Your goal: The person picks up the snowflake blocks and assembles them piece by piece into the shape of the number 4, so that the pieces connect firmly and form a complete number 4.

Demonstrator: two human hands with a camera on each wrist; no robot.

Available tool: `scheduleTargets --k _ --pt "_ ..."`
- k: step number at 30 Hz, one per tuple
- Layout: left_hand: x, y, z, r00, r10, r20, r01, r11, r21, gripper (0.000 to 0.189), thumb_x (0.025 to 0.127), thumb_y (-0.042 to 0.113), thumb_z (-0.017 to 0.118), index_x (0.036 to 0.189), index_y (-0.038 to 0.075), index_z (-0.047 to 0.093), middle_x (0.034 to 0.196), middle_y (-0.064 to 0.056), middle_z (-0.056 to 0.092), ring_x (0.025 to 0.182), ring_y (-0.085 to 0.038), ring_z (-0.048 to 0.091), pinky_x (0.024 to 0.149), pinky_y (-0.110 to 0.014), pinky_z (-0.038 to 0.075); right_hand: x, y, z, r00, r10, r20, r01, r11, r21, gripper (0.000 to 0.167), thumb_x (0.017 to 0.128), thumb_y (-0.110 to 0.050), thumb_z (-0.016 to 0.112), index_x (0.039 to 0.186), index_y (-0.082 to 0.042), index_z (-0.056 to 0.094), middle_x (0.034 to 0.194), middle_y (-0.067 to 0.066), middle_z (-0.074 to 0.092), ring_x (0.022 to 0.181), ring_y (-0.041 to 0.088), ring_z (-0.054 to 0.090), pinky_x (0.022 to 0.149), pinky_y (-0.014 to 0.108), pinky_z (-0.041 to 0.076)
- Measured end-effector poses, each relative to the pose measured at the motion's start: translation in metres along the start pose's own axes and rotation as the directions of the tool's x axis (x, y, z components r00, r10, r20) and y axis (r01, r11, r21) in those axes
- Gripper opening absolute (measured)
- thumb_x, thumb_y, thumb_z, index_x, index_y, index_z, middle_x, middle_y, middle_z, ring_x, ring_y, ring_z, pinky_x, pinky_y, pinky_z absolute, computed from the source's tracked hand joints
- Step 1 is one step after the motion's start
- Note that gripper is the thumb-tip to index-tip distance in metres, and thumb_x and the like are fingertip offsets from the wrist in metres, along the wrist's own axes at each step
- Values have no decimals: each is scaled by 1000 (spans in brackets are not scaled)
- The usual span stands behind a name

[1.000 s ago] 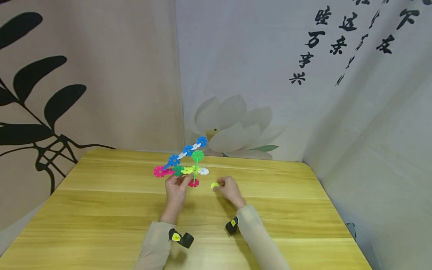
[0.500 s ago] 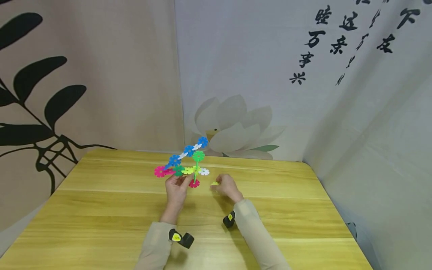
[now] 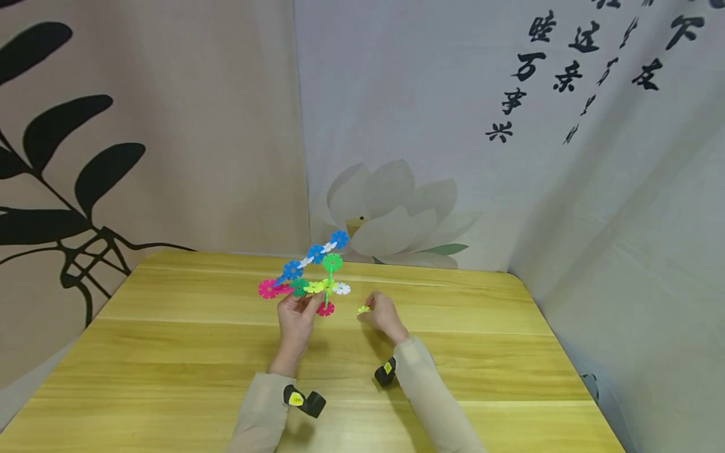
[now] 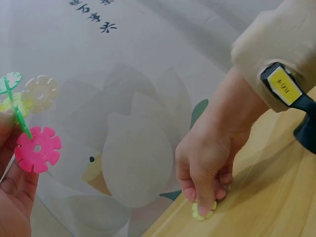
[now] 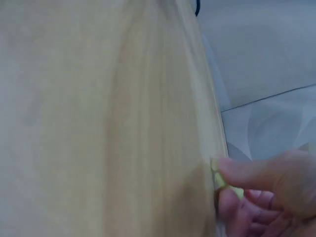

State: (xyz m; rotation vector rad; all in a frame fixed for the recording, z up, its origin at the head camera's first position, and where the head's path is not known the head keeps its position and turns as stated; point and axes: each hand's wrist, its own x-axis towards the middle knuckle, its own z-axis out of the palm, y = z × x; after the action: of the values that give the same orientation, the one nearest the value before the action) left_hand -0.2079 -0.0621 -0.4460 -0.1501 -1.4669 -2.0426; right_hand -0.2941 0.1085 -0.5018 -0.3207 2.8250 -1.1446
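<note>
My left hand [image 3: 296,319] grips a built-up chain of notched plastic snowflake discs, held above the table. A slanting arm of blue discs [image 3: 292,270] and white ones rises from it, with pink discs [image 3: 268,289] at its left end. On its right side sit a bright green disc [image 3: 332,262], a white disc [image 3: 342,288] and a lower pink disc [image 4: 38,149]. To the right, my right hand [image 3: 386,316] pinches a single yellow snowflake disc [image 4: 203,210] between thumb and fingers, apart from the chain. The fingers cover part of that disc.
Both hands work over a wooden table [image 3: 187,352]. Behind its far edge hangs a cloth backdrop [image 3: 408,126] with a printed lotus and dark characters. Each wrist wears a black camera strap, such as the left wrist camera [image 3: 313,404].
The yellow disc in my right hand has turned between the fingers, and that hand has shifted slightly. My left hand and the chain stay nearly still.
</note>
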Motion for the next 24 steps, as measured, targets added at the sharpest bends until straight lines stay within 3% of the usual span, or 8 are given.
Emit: scheduleTargets --k 3,6,11,15,17,21,24 --pt "0 -1 -1 1000 -10 -2 10 1000 -1 15 78 -13 64 75 2 67 72 9 66 62 -2 59 57 -13 50 -4 3 0 998 -39 -49 45 989 142 15 78 4 70 86 2 57 73 4 52 63 12 48 55 23 45" --pt "-1 -1 -1 1000 -22 -2 22 1000 -6 10 79 -12 64 76 -3 65 71 10 65 61 -2 58 56 -13 49 -10 -1 -6 995 -39 -87 67 938 340 10 82 7 64 91 6 59 71 4 54 59 10 51 55 26 53" --pt "0 -2 0 999 -34 8 35 998 -45 14 80 -13 61 75 0 63 70 9 65 61 -2 58 56 -13 49 -30 -23 -23 988 -23 -155 114 787 606 17 84 4 64 98 13 60 75 9 63 60 10 61 61 28 57" --pt "0 -2 0 999 -34 11 35 996 -77 14 81 -10 62 77 3 63 73 7 67 65 -3 60 60 -14 51 -47 -45 -34 979 -27 -204 171 664 728 17 85 5 63 96 16 57 72 5 64 57 9 63 56 21 55" --pt "0 -2 1 999 -32 11 33 995 -94 9 82 -6 65 79 2 64 74 5 68 67 -4 62 61 -16 52 -53 -54 -36 972 -41 -229 205 619 758 16 85 7 62 96 17 56 72 3 63 57 9 63 56 20 55" --pt "0 -2 2 999 -29 23 32 993 -116 11 82 -4 66 80 7 65 75 2 68 67 -4 62 62 -16 53 -60 -64 -39 950 -88 -298 292 583 758 12 85 7 62 92 14 57 71 4 62 58 9 63 55 21 55" --pt "0 -1 2 999 -30 39 35 992 -118 21 82 -9 62 80 12 66 74 4 68 66 -3 61 60 -15 52 -61 -68 -39 930 -126 -345 350 588 729 8 84 6 63 90 10 59 72 8 63 58 10 63 55 21 55"
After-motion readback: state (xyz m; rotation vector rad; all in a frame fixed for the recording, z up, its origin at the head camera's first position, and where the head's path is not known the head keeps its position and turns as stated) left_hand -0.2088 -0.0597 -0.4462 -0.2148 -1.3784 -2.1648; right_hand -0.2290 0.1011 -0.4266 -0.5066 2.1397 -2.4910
